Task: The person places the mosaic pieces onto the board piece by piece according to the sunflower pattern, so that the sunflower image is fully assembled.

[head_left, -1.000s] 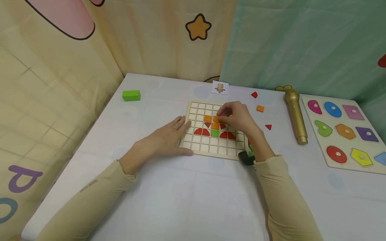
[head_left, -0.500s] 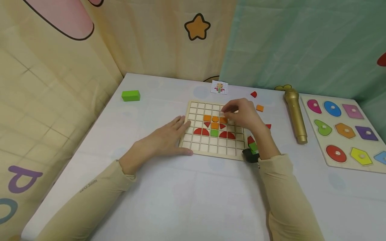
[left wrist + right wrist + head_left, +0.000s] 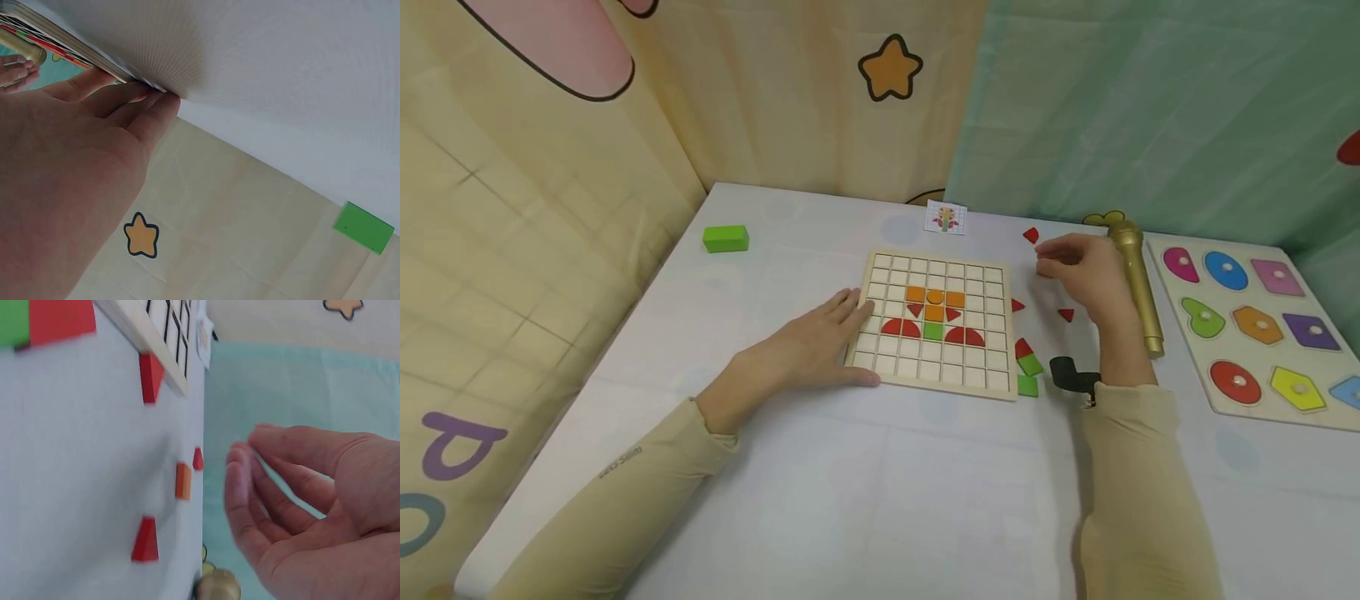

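A wooden grid board (image 3: pixel 943 367) lies on the table with several colored tiles set in its squares. Among them are an orange circle (image 3: pixel 935 297), an orange square (image 3: pixel 955 299), a green square (image 3: pixel 933 331) and red half-circle shapes (image 3: pixel 966 336). My left hand (image 3: pixel 793 354) rests at the board's left edge, fingers straight and touching it. To the right of the board my right hand (image 3: pixel 1090 273) hovers with bent fingers, holding nothing. Close by it in the right wrist view are a loose orange tile (image 3: pixel 183 481) and a red tile (image 3: pixel 146 540); the head view hides the orange one behind the hand.
Red and green tiles (image 3: pixel 1027 385) lie along the board's right side. A small pattern card (image 3: pixel 946 217) sits behind it. A gold microphone (image 3: pixel 1138 292) and a knobbed shape puzzle (image 3: pixel 1225 333) are at the right. A green block (image 3: pixel 726 238) stands at the far left.
My right hand has let go of the orange square, now on the board right of the orange circle, and moved right, off the board. My left hand has stayed put.
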Motion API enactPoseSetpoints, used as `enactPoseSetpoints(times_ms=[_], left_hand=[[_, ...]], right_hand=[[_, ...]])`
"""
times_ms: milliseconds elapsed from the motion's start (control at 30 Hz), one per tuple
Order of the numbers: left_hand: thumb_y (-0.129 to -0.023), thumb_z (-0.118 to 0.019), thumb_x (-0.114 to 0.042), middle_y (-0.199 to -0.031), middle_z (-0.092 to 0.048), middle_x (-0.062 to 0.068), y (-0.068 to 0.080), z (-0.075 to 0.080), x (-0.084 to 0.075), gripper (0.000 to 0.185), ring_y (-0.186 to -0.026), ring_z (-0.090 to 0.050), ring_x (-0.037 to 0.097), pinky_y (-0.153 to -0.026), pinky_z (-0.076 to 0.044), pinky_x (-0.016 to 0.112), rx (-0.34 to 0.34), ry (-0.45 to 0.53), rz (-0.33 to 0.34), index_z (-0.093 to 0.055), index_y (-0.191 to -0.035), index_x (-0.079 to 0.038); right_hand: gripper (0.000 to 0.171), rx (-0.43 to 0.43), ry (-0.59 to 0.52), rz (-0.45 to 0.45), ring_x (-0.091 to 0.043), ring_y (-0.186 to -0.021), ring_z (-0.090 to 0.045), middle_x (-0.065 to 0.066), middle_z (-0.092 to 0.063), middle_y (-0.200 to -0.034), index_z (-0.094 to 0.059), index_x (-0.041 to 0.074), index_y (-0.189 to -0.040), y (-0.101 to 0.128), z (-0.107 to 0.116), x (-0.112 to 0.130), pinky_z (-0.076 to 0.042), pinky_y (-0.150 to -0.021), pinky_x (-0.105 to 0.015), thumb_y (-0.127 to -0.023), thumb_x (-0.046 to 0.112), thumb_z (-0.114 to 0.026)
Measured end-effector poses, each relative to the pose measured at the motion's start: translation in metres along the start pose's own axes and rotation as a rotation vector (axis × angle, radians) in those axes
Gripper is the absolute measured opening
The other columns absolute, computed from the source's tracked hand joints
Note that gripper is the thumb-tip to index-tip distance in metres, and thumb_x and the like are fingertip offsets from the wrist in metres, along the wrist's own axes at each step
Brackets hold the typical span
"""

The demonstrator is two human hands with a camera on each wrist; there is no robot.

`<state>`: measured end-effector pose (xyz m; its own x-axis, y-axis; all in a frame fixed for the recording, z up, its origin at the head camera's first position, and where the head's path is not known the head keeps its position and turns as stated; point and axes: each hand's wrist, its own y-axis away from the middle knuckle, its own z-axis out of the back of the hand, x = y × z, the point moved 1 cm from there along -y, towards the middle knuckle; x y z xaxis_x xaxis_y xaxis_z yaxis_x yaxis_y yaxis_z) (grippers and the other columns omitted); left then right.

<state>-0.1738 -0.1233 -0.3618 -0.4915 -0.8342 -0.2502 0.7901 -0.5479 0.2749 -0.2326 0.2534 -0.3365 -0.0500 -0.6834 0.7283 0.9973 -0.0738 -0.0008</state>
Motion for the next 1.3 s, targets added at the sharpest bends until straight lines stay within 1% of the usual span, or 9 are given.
enactPoseSetpoints(times_ms=[100,267,367,500,633,767,867,1167,1300], left_hand=[[-0.089,-0.066,-0.076,-0.177,-0.005,0.017,0.0,0.0,0.0,0.117,-0.165,-0.004,0.034,-0.13,-0.023,0.053,0.0,-0.003,0.002,-0.014,-0.17,-0.009],[-0.089,-0.066,-0.076,-0.177,-0.006,0.017,0.001,0.0,0.0,0.117,-0.165,-0.004,0.035,-0.13,-0.023,0.053,0.001,-0.01,0.001,-0.014,-0.17,-0.008],[-0.09,-0.066,-0.076,-0.177,-0.005,0.018,0.001,0.0,0.0,0.117,-0.165,-0.004,0.035,-0.13,-0.022,0.053,0.004,-0.01,0.004,-0.014,-0.17,-0.009],[-0.09,-0.066,-0.076,-0.177,-0.005,0.018,0.001,0.0,0.001,0.117,-0.165,-0.004,0.035,-0.131,-0.022,0.053,0.007,-0.01,0.006,-0.013,-0.17,-0.009],[-0.09,-0.066,-0.076,-0.177,-0.006,0.018,0.0,0.0,0.0,0.117,-0.165,-0.004,0.035,-0.131,-0.022,0.053,0.003,-0.011,0.001,-0.014,-0.17,-0.008],[-0.089,-0.067,-0.075,-0.177,-0.006,0.018,0.0,0.0,0.0,0.117,-0.165,-0.005,0.035,-0.13,-0.022,0.053,0.004,-0.006,0.0,-0.014,-0.17,-0.008],[-0.089,-0.067,-0.075,-0.177,-0.006,0.018,0.0,0.0,0.0,0.117,-0.165,-0.005,0.035,-0.131,-0.022,0.053,0.005,0.0,0.001,-0.014,-0.17,-0.008],[-0.09,-0.066,-0.075,-0.177,-0.005,0.018,-0.001,0.0,0.0,0.117,-0.165,-0.004,0.035,-0.131,-0.022,0.053,0.002,-0.006,-0.005,-0.013,-0.17,-0.008],[-0.09,-0.066,-0.075,-0.177,-0.006,0.018,-0.001,0.0,-0.001,0.117,-0.165,-0.004,0.035,-0.131,-0.021,0.052,-0.001,-0.007,-0.006,-0.013,-0.17,-0.008]], right_hand=[[0.037,0.051,0.026,-0.059,-0.033,-0.115,-0.058,-0.027,-0.066,-0.132,-0.068,-0.002,-0.132,0.0,0.011,-0.012,-0.048,-0.092,-0.036,-0.104,0.022,-0.067],[0.043,0.201,0.064,-0.18,-0.036,-0.121,-0.051,-0.024,-0.061,-0.134,-0.064,-0.001,-0.136,0.002,0.028,-0.026,-0.047,-0.102,-0.054,-0.103,0.027,-0.069],[0.044,0.3,0.101,-0.24,-0.036,-0.118,-0.051,-0.02,-0.064,-0.126,-0.066,0.0,-0.133,0.004,0.034,-0.027,-0.049,-0.099,-0.053,-0.1,0.027,-0.075],[0.038,0.389,0.191,-0.268,-0.035,-0.11,-0.051,-0.017,-0.066,-0.114,-0.07,-0.003,-0.124,0.003,0.035,-0.023,-0.054,-0.088,-0.044,-0.095,0.019,-0.08],[0.032,0.371,0.264,-0.264,-0.034,-0.099,-0.056,-0.017,-0.068,-0.102,-0.072,-0.004,-0.114,0.003,0.031,-0.019,-0.056,-0.079,-0.04,-0.09,0.014,-0.084],[0.027,0.339,0.282,-0.249,-0.033,-0.092,-0.059,-0.014,-0.07,-0.093,-0.073,-0.004,-0.107,0.003,0.026,-0.017,-0.055,-0.078,-0.041,-0.089,0.012,-0.084],[0.025,0.342,0.264,-0.239,-0.031,-0.09,-0.06,-0.012,-0.071,-0.091,-0.073,-0.005,-0.108,0.003,0.023,-0.018,-0.055,-0.078,-0.04,-0.09,0.01,-0.083],[0.028,0.385,0.225,-0.216,-0.029,-0.096,-0.054,-0.005,-0.068,-0.081,-0.074,-0.003,-0.112,0.003,0.024,-0.021,-0.049,-0.081,-0.038,-0.091,0.012,-0.082],[0.028,0.399,0.212,-0.219,-0.03,-0.1,-0.053,-0.005,-0.07,-0.084,-0.074,-0.003,-0.113,0.003,0.025,-0.022,-0.048,-0.083,-0.039,-0.092,0.014,-0.082]])
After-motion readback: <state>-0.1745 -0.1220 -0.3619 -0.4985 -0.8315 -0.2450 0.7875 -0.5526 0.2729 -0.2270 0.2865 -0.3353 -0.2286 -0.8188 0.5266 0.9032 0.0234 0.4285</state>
